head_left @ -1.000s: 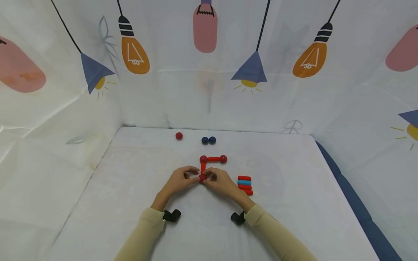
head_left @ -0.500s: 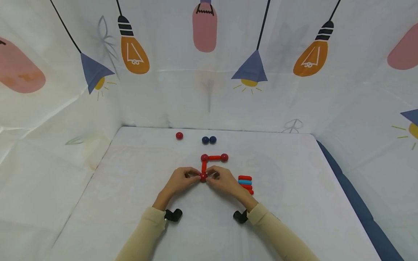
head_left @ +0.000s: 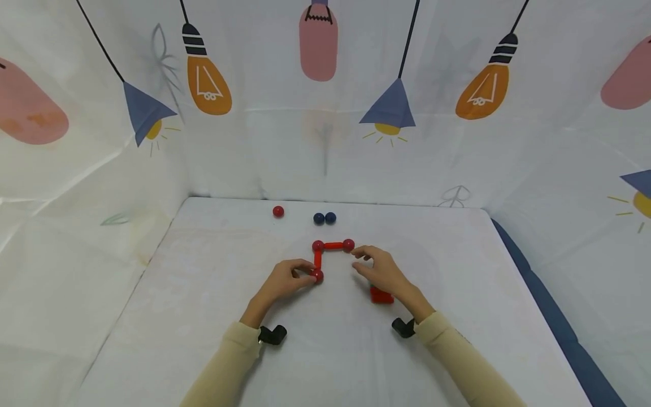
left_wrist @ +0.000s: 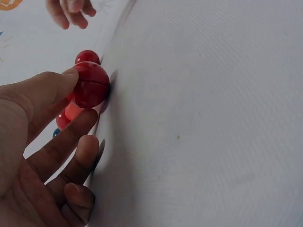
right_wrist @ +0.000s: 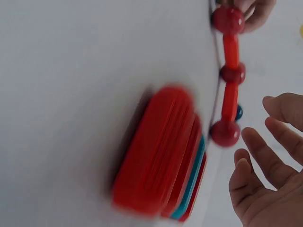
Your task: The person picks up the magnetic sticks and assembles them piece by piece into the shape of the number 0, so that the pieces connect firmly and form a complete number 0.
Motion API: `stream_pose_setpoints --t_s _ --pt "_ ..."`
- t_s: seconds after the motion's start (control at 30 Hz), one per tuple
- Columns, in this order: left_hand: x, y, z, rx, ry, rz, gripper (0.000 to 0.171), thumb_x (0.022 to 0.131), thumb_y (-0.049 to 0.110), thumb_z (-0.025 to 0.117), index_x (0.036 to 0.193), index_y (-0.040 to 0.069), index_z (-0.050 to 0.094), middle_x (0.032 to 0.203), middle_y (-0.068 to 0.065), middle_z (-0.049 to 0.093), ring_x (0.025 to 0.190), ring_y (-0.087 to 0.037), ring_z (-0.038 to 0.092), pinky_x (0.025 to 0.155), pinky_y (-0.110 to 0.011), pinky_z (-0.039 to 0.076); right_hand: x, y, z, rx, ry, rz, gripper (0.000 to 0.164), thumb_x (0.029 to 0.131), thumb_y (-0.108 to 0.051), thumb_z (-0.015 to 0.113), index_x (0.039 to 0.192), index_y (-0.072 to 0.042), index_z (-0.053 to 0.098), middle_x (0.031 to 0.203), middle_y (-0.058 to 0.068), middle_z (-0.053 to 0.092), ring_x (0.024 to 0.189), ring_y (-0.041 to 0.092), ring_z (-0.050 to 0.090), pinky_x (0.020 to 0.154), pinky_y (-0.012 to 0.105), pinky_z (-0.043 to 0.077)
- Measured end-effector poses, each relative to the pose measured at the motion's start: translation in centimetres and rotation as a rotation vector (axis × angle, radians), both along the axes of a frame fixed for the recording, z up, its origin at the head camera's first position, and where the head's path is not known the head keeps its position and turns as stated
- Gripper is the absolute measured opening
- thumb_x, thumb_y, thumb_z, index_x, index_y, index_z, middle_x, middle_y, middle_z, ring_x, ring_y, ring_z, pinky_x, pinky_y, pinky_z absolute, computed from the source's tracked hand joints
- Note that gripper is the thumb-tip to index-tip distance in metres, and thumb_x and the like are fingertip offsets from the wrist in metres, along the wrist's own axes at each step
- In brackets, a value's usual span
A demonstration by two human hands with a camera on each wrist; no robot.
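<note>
On the white table lies an L of three red balls joined by two red rods. My left hand pinches the near end ball between thumb and index finger, its other fingers loosely bent. The right hand hovers just right of the far right ball, fingers spread and holding nothing. In the right wrist view that same ball sits apart from the fingertips. Below the right hand are several loose red rods in a row, partly hidden by it; a blue rod lies among them.
Two dark blue balls stand side by side behind the L. A single red ball lies to their left, near the table's back edge. A white printed curtain hangs behind and at the sides.
My right hand has let go of the near ball and moved right and slightly back, over the loose rods. The left hand stays at the near ball.
</note>
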State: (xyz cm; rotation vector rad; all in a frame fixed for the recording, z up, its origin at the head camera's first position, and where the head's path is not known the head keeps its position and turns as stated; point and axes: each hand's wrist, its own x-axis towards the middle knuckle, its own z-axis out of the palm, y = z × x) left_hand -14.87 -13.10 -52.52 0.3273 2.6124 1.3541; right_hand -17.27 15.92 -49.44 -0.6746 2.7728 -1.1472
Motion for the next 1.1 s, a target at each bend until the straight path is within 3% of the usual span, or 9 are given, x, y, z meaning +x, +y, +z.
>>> stream_pose_setpoints --t_s 0.43,0.57,1.1 --pt "0.0 -0.2 0.0 -0.004 -0.024 0.03 0.026 0.092 0.022 0.077 0.118 0.02 0.076 0.108 0.005 0.075 0.097 -0.014 0.062 0.088 -0.033 0.052 -0.5 5.9 -1.5 0.114 -0.038 -0.031 0.027 0.095 -0.014 0.07 0.12 -0.003 0.071 0.116 0.012 0.071 0.108 0.03 0.063 0.095 0.051 0.055" --pt "-0.1 -0.2 0.1 0.005 -0.045 0.047 0.026 0.093 0.022 0.077 0.119 0.022 0.076 0.109 0.005 0.075 0.096 -0.014 0.062 0.088 -0.033 0.052 -0.5 6.6 -1.8 0.121 -0.055 -0.028 0.023 0.096 -0.012 0.068 0.117 -0.004 0.072 0.113 0.01 0.071 0.104 0.027 0.063 0.094 0.049 0.056" --pt "-0.6 -0.2 0.1 -0.01 -0.029 -0.014 0.028 0.095 0.021 0.074 0.123 0.021 0.075 0.114 0.001 0.075 0.095 -0.015 0.064 0.088 -0.032 0.053 -0.3 7.8 -1.7 0.119 -0.175 0.04 0.018 0.096 -0.013 0.066 0.112 -0.009 0.073 0.108 0.005 0.068 0.099 0.022 0.06 0.09 0.043 0.053"
